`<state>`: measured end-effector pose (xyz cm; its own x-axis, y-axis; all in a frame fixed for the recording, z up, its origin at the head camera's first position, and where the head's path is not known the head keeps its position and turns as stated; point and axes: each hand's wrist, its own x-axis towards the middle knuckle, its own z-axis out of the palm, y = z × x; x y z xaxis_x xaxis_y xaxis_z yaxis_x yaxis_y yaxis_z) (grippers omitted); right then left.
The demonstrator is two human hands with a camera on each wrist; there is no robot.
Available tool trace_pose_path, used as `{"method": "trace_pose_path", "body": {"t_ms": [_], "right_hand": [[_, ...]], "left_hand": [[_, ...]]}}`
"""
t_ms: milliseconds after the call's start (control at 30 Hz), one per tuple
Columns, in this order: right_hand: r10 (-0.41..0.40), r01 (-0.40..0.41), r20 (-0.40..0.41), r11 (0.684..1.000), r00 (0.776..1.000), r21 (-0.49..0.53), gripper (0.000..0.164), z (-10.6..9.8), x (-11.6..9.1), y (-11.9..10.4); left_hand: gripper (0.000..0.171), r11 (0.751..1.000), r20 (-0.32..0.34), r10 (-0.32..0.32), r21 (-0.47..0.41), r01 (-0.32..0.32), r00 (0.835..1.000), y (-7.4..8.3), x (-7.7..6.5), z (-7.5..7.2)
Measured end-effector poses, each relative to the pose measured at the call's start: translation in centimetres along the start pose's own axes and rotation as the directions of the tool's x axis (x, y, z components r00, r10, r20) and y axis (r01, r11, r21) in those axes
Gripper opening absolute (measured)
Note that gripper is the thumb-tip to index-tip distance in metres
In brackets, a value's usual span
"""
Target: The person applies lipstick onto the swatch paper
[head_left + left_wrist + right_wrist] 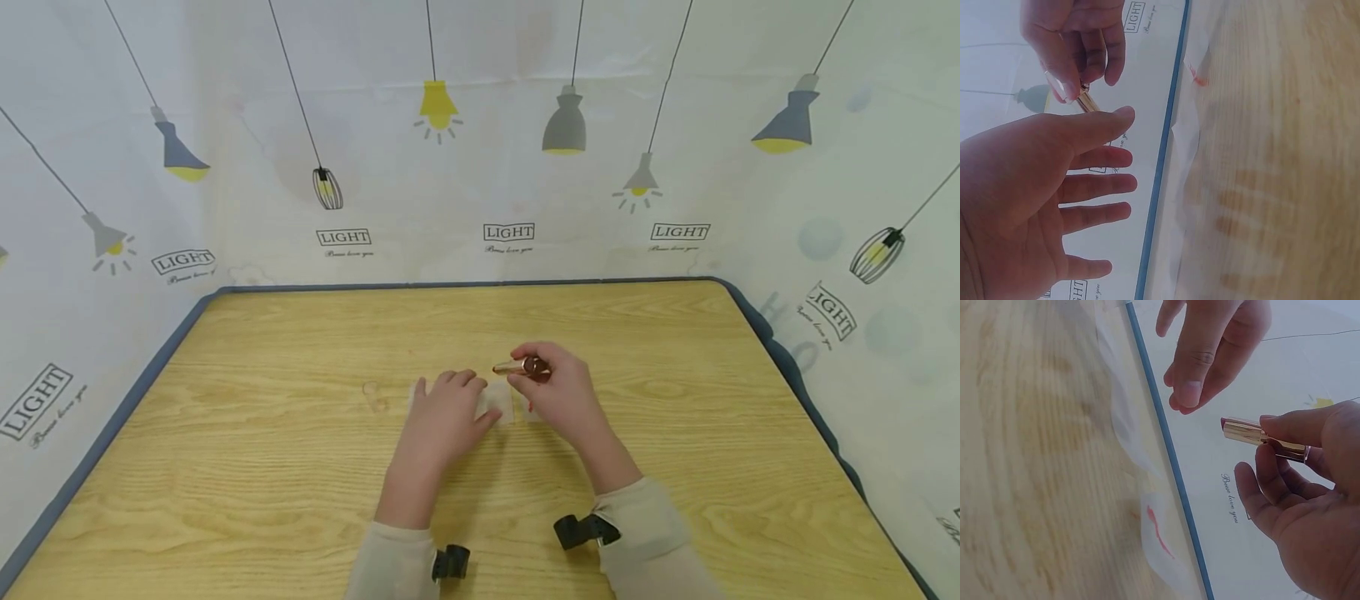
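Note:
My right hand (561,398) pinches an uncapped lipstick (1244,431) in a shiny gold case between thumb and fingers. Its dark red tip points toward my left hand (444,417), which hovers palm down with the fingers spread and holds nothing. Beneath the left hand lies a thin white sheet of paper (501,408), partly covered by it. A smaller white piece of paper (1159,540) rests just to the right on the table, below the right hand, and bears a red streak (1157,531).
A faint, see-through outline (373,397) shows on the wooden table (262,467) left of the paper. Behind the table's blue edging (450,286) rises a white backdrop (420,192) printed with lamps. Black wrist cameras (452,563) sit at both cuffs.

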<state>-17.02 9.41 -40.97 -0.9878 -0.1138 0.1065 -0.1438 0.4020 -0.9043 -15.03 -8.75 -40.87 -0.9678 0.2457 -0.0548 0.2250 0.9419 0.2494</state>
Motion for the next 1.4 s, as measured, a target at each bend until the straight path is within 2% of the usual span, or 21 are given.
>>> {"method": "trace_pose_path", "body": {"t_ms": [300,567,733,900,1133,1400], "right_hand": [[-0.001,0.001,-0.002,1.000,1.000,-0.013,0.025,1.1,-0.4,0.3],[-0.021,0.021,0.012,0.998,1.000,-0.053,0.023,2.1,-0.6,0.7],[-0.016,0.017,0.033,0.999,0.999,-0.049,0.024,2.5,-0.7,0.8],[-0.011,0.013,0.036,0.998,0.999,-0.062,0.025,2.8,-0.7,0.9],[-0.014,0.018,0.043,0.996,0.999,-0.087,0.025,2.9,-0.7,1.0],[-0.024,0.033,0.085,0.994,0.996,-0.107,0.022,3.2,-0.8,1.0]], "left_hand": [[0.045,1.000,-0.020,0.014,-0.010,-0.014,1.000,-0.8,-0.7,0.2],[0.041,1.000,-0.009,0.017,0.007,-0.017,1.000,-1.4,-1.4,0.6],[0.041,0.999,-0.018,0.045,0.031,-0.045,0.999,-1.8,-1.7,0.8],[0.043,0.994,-0.014,0.101,0.046,-0.100,0.995,-2.2,-2.4,1.4],[0.049,0.992,0.051,0.121,0.027,-0.122,0.991,-2.4,-3.2,1.6],[0.050,0.996,0.156,0.086,-0.009,-0.086,0.984,-2.4,-3.6,1.4]]}}
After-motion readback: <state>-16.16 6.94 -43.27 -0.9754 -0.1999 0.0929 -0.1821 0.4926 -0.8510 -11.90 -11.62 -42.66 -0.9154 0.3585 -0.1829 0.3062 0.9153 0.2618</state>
